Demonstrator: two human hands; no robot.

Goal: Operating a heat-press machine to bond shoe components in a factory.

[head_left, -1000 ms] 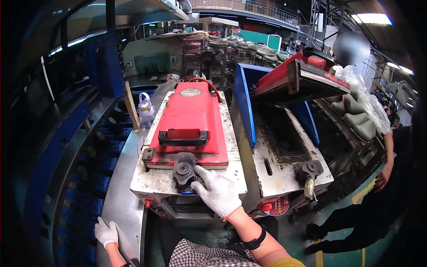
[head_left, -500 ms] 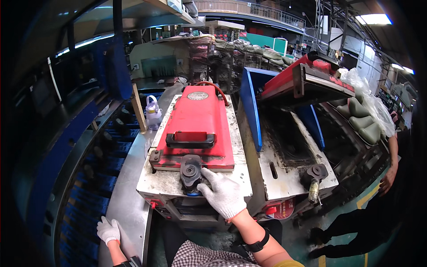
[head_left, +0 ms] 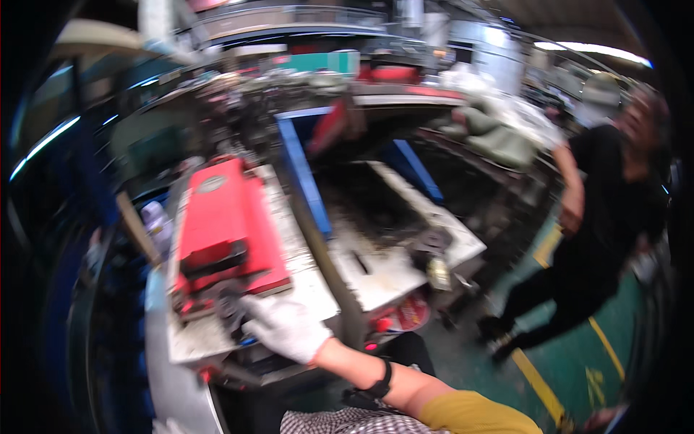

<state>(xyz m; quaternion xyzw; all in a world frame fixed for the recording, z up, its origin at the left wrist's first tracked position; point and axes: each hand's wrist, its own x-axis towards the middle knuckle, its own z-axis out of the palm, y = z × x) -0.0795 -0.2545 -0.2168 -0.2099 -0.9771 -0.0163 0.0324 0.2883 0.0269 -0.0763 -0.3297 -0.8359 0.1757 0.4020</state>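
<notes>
Fingers of the gloved left hand (head_left: 170, 427) are blurring into white at the near edge; their state cannot be told. Beyond them, the gloved right hand (head_left: 288, 333) is reaching left, its fingers (head_left: 256, 312) lying at the right side of a black latch (head_left: 230, 307); blur is hiding whether they are gripping it. That latch is sitting at the near end of a lowered red lid (head_left: 228, 217). Farther right, a blue panel (head_left: 307, 173) is standing upright beside a raised red lid (head_left: 336, 126).

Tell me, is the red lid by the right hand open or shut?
Shut: the red lid lies down against the white machine top.
</notes>
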